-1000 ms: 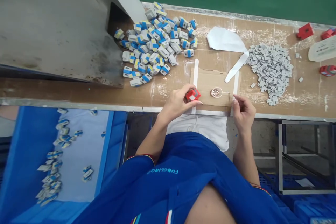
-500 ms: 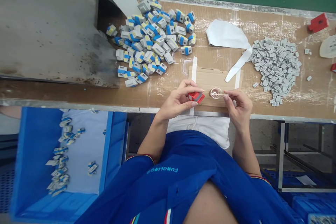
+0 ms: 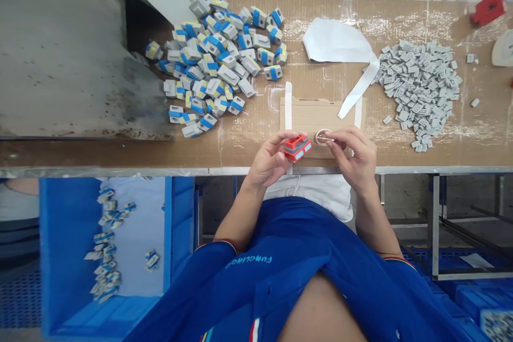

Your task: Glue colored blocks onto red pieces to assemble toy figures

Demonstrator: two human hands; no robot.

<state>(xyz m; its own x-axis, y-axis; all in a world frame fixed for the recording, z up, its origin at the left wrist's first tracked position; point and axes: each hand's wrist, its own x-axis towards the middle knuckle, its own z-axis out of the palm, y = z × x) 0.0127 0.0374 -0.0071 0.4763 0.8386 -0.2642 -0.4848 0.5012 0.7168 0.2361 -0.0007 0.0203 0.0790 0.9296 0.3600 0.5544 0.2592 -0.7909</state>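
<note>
One cardboard sheet (image 3: 310, 116). On it: one clear ring (image 3: 323, 137). Over it: one left hand (image 3: 270, 160), one right hand (image 3: 352, 157), one red block (image 3: 296, 148). Beyond it: one white cloth (image 3: 334, 40). Right of it: one further red block (image 3: 489, 8), one heap of grey parts (image 3: 417, 93), uncountable. Left of it: one heap of blue-banded connectors (image 3: 208, 59), uncountable; one blue tote (image 3: 68, 235).
</note>
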